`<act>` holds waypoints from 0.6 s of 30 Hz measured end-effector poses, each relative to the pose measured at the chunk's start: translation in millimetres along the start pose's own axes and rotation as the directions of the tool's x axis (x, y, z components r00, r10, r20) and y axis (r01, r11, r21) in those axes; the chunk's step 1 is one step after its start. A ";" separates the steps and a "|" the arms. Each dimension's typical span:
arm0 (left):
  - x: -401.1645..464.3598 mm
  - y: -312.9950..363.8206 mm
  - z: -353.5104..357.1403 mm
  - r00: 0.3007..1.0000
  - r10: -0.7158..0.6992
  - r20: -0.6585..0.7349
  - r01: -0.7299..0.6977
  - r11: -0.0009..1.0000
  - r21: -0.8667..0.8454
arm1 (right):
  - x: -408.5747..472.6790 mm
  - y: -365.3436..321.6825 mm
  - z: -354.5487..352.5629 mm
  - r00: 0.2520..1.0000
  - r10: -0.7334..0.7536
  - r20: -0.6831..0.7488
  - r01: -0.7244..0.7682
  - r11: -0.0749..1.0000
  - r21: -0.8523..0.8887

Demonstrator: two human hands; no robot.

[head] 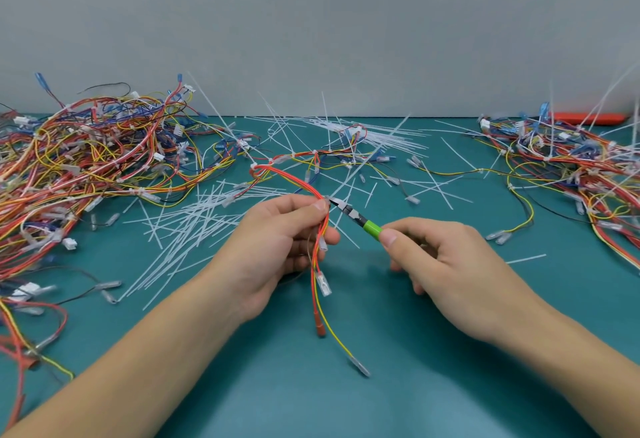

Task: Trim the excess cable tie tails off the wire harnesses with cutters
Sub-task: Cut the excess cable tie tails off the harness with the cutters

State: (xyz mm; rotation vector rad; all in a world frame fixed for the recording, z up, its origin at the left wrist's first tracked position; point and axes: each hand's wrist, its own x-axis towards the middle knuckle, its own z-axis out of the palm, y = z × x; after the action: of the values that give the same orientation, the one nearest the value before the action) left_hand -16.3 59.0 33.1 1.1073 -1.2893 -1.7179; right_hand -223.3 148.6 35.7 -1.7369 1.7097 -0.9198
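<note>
Left hand (277,229) gripping harness (320,247), cutters (349,214) touching

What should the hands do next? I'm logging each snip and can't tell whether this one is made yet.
Probably squeeze the cutters to snip. The right hand grips their green handle, their tip sits at the tie on the harness that the left hand pinches, and a white tail seems to run on from there.

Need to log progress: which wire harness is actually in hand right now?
The red and yellow wire harness, gripped by the left hand mid-table; the others lie in heaps at left and right.
</note>
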 end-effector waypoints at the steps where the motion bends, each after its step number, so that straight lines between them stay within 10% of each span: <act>1: 0.0 0.1 -0.3 1.000 0.000 0.003 0.000 1.000 0.003 | 0.0 -0.1 0.0 1.000 0.000 0.000 0.000 1.000 -0.003; 18: 0.4 -2.6 0.5 1.000 -0.005 -0.004 0.006 0.997 0.071 | 5.7 2.7 -0.8 0.973 0.169 0.157 -0.191 0.971 0.142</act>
State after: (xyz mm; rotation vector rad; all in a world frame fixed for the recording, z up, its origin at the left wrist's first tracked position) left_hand -17.1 59.5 30.6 1.1553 -1.3551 -1.6844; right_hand -225.7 142.8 34.7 -1.4815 1.6253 -0.8045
